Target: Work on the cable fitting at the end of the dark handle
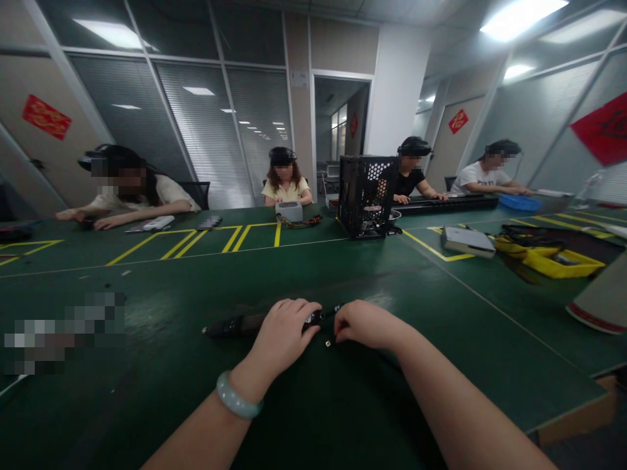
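My left hand (287, 333) is wrapped round the rear part of a slim black tool that looks like an electric screwdriver (232, 326). The tool lies level on the green table, its narrow tip pointing left. Close by on the right, my right hand (362, 324) is closed in a pinch, knuckles up. A cable plug (328, 343) with a small bright end shows just below those fingertips and seems held in them. Between my hands, a short dark piece (334, 310) sticks out near the tool's rear end. My fingers partly hide both things.
Across the green table (245, 274) stands a black computer case (367, 196). A grey box (467, 241) and a yellow tray (563, 261) lie to the right, near a pale cylindrical object (602, 294). Several people with head-worn cameras sit along the far side.
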### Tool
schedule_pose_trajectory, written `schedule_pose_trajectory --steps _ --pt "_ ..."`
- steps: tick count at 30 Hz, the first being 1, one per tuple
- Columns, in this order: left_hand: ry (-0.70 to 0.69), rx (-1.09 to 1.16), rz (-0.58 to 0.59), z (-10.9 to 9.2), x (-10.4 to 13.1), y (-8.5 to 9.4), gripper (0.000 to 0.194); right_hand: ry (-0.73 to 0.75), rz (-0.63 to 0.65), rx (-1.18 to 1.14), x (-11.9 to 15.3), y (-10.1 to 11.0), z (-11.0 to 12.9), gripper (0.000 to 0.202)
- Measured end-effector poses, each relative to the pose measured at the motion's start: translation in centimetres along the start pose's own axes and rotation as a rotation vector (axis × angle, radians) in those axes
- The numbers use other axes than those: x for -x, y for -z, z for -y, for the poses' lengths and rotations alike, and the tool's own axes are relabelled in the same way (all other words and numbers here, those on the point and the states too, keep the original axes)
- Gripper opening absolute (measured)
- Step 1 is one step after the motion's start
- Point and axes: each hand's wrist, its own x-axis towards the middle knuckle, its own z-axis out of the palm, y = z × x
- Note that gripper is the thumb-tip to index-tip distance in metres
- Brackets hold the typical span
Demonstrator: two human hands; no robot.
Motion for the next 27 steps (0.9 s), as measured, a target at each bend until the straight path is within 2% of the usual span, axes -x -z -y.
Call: schedule_pose_trajectory --steps 3,6,15,22,27 --pt "0.029 -0.025 -0.02 0.6 0.0 0.0 0.031 0.055 0.029 -0.103 -0.5 -0.7 0.4 0.014" --pt "0.044 -0.03 -0.029 1.2 0.0 0.1 0.03 0.025 0.013 -0.161 -1.1 -1.5 0.5 0.016" --pt "0.007 0.009 -0.004 0.9 0.0 -0.1 0.027 -0.084 -0.259 -0.166 -1.5 -2.0 0.3 0.01" --pt "0.023 0.043 0.012 0.6 -0.1 -0.2 0.023 -0.064 -0.162 -0.224 -2.0 -2.7 0.2 0.011" --pt "0.02 0.063 0.031 0.5 -0.1 -0.2 0.022 -0.137 -0.26 -0.193 -2.2 -2.9 0.6 0.012"
